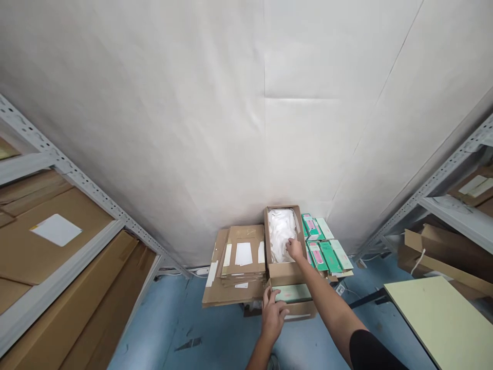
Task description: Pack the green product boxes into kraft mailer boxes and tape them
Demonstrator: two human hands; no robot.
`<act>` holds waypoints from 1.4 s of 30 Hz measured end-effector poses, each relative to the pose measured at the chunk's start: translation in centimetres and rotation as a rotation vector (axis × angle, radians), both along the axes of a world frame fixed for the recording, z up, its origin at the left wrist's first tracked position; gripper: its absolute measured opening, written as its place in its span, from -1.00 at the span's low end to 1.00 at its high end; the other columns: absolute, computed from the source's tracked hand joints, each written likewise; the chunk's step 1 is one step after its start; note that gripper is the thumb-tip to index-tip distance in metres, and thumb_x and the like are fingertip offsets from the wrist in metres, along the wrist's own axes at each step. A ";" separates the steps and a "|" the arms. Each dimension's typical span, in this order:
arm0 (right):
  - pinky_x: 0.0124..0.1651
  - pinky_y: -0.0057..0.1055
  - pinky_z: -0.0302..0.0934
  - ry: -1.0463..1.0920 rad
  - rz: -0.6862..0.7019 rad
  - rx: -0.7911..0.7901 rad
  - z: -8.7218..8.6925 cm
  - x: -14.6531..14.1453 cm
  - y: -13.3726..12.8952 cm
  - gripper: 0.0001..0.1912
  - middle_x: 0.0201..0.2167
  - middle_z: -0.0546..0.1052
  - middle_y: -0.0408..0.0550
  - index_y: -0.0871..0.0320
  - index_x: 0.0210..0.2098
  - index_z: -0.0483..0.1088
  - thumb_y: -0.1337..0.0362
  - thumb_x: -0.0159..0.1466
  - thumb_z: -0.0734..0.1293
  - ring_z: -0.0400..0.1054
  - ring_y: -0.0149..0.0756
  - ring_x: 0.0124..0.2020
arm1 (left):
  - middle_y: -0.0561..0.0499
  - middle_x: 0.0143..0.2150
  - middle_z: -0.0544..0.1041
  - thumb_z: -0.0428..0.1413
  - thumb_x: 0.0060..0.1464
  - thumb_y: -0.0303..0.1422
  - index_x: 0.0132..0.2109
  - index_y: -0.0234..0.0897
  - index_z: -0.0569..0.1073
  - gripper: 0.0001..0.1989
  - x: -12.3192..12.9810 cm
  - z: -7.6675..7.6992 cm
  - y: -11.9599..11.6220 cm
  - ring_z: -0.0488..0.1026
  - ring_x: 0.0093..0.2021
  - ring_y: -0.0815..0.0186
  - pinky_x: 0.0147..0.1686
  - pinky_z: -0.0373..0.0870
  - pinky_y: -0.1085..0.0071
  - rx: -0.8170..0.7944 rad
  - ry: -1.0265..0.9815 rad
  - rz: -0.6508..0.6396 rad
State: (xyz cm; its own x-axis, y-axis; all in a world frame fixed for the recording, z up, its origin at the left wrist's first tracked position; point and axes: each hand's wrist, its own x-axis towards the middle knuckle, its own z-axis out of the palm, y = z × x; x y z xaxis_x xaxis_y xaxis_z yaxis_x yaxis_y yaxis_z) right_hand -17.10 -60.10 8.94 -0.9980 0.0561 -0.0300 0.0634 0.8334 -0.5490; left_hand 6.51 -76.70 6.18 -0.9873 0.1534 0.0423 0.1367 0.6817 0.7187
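A long open cardboard box (265,234) stands against the wall, filled with crumpled white material (280,226). My right hand (295,249) reaches into it with fingers pressed together at the white material; what they hold, if anything, is too small to tell. In front is a second open cardboard box (300,310) with a pale green box (290,293) inside. At its left edge is my left hand (273,314), fingers apart and curved, near the pale green box and holding nothing visible.
Flattened cardboard (225,292) lies to the left, and green and white boxes (330,256) sit to the right. Metal shelves (88,192) with cardboard boxes line the left side, with another rack (454,213) on the right. A pale tabletop (442,321) is at lower right.
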 end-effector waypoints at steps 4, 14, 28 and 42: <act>-0.23 -0.45 0.32 0.156 -0.031 -0.255 2.9 2.9 1.6 -0.72 -0.38 0.66 0.03 0.18 -0.28 0.53 0.24 0.35 0.20 0.57 -0.19 -0.30 | -0.06 0.27 0.48 0.20 0.05 -0.43 -0.34 -0.16 0.66 -0.88 0.5 -0.2 0.0 0.11 0.44 -0.14 0.34 0.21 -0.17 -0.020 -0.001 -0.008; 0.15 -0.19 0.37 0.114 0.141 -0.292 1.6 19.9 9.7 -0.51 0.05 0.63 0.07 0.04 0.05 0.59 0.26 0.11 0.42 0.53 0.01 0.07 | -0.10 0.28 0.48 0.17 0.17 -0.27 -0.28 -0.13 0.69 -0.81 1.5 0.5 5.0 0.09 0.44 -0.21 0.33 0.22 -0.23 -0.059 0.041 -0.107; 0.41 0.00 0.19 0.284 -0.491 -0.306 3.3 37.4 33.2 -0.41 0.35 0.39 0.05 0.00 0.27 0.44 0.24 0.23 0.38 0.28 0.00 0.36 | -0.08 0.26 0.48 0.15 0.19 -0.30 -0.21 -0.11 0.70 -0.80 3.6 1.7 30.8 0.09 0.44 -0.17 0.33 0.22 -0.20 -0.090 0.176 -0.576; 0.42 0.06 0.15 0.363 -1.026 -0.138 1.8 53.9 51.2 -0.40 0.42 0.29 0.12 0.07 0.32 0.36 0.18 0.30 0.36 0.19 0.03 0.42 | -0.09 0.30 0.43 0.16 0.18 -0.40 -0.17 -0.14 0.70 -0.80 9.9 2.2 57.2 0.05 0.46 -0.11 0.38 0.18 -0.17 -0.049 0.254 -1.126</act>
State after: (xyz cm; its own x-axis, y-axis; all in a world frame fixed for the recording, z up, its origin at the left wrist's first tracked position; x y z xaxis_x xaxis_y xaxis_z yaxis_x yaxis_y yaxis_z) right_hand 36.84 -8.87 10.72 -0.4294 0.8837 0.1862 0.5071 0.4065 -0.7600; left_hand 16.39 -19.48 8.39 -0.2537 0.9484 0.1902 0.8218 0.1076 0.5595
